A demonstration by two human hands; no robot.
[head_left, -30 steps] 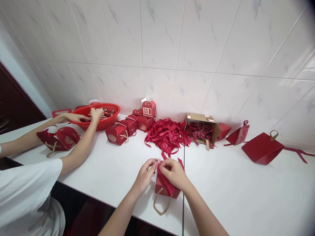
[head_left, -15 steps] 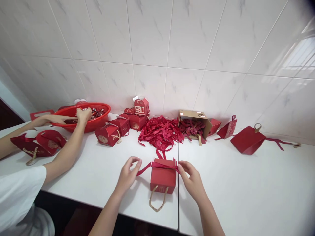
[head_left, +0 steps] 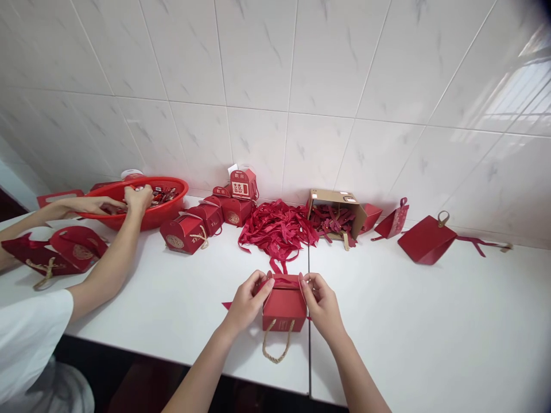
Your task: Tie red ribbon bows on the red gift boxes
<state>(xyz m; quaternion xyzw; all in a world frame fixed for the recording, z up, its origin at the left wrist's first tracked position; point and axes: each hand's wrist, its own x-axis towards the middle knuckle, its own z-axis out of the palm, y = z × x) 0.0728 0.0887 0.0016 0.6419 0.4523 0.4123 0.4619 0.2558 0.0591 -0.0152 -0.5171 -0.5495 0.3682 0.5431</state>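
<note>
A small red gift box stands on the white table in front of me, its twisted rope handle hanging toward me. Across its top runs a dark red ribbon, and one ribbon tail pokes out left of the box. With thumb and fingers closed, my left hand pinches the upper left edge of the box, where the ribbon passes. My right hand does the same at the upper right edge. The fingers partly hide how much ribbon is in each pinch.
Behind the box lie a heap of red ribbons and a cardboard box of darker ribbons. Several red boxes stand left; a folded red box is right. At far left a co-worker's hands reach into a red basin.
Both my hands have moved inward, from the ribbon's loose ends beside the box to its upper edges. The view has shifted slightly; the co-worker's hands stay at the basin.
</note>
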